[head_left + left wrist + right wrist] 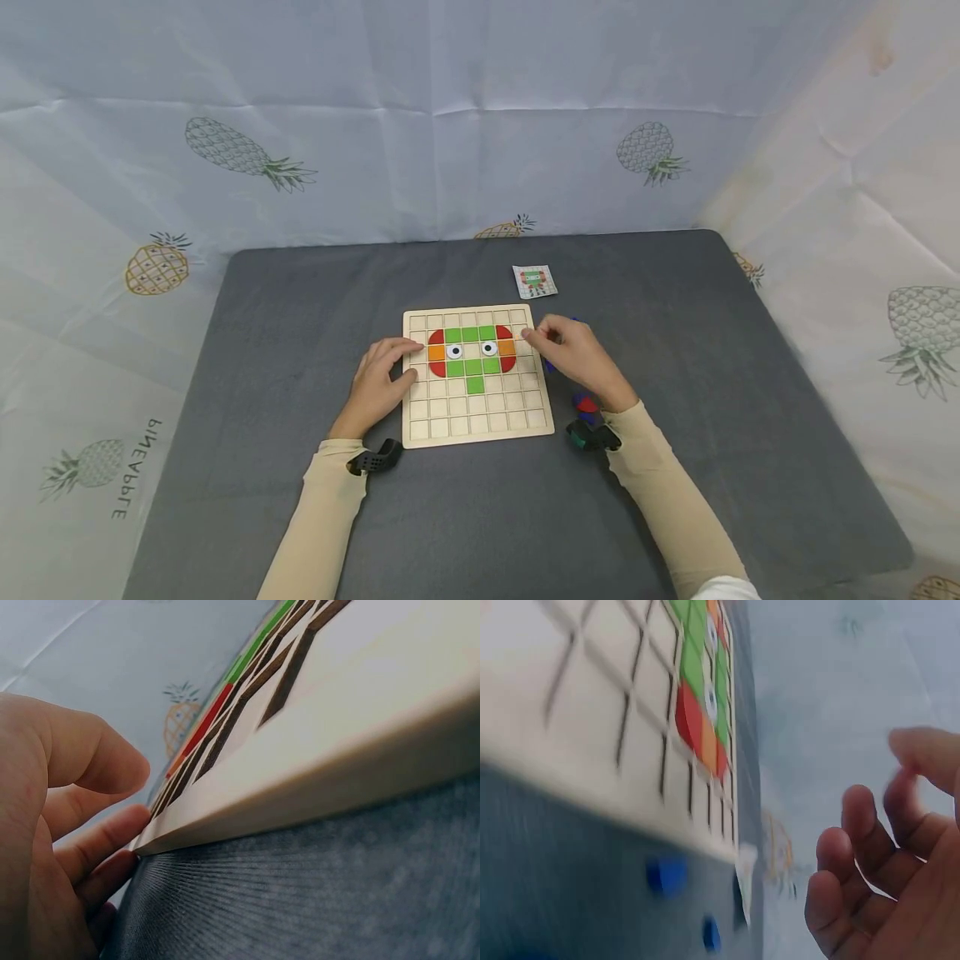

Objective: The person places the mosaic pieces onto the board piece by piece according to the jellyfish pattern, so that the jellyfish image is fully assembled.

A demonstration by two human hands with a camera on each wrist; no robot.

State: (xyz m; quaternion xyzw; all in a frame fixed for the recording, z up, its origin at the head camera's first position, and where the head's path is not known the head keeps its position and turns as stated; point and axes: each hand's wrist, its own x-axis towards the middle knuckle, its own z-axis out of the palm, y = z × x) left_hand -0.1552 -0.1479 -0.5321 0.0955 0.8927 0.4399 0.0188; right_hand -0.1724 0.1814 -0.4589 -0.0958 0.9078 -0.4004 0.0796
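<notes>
A wooden grid board (477, 426) lies on the dark table, bearing green squares (475, 385), orange squares (506, 348), red rounded corner pieces (437, 369) and two eye tiles (489, 348). My left hand (375, 385) rests at the board's left side, its fingertips at the edge; the left wrist view shows the fingers (105, 832) spread loosely around that corner. Above the board's right edge is my right hand (573, 354). Its thumb and index finger come close together, and the right wrist view, blurred, shows nothing between them; the other fingers (832, 855) are loosely bent.
A small pattern card (535, 282) with a similar coloured figure lies behind the board. To the right of the board are several blue pieces (667, 875) and a red piece (587, 405), partly covered by my right arm. Pineapple-print cloth (450, 167) hangs around the grey tabletop (315, 317).
</notes>
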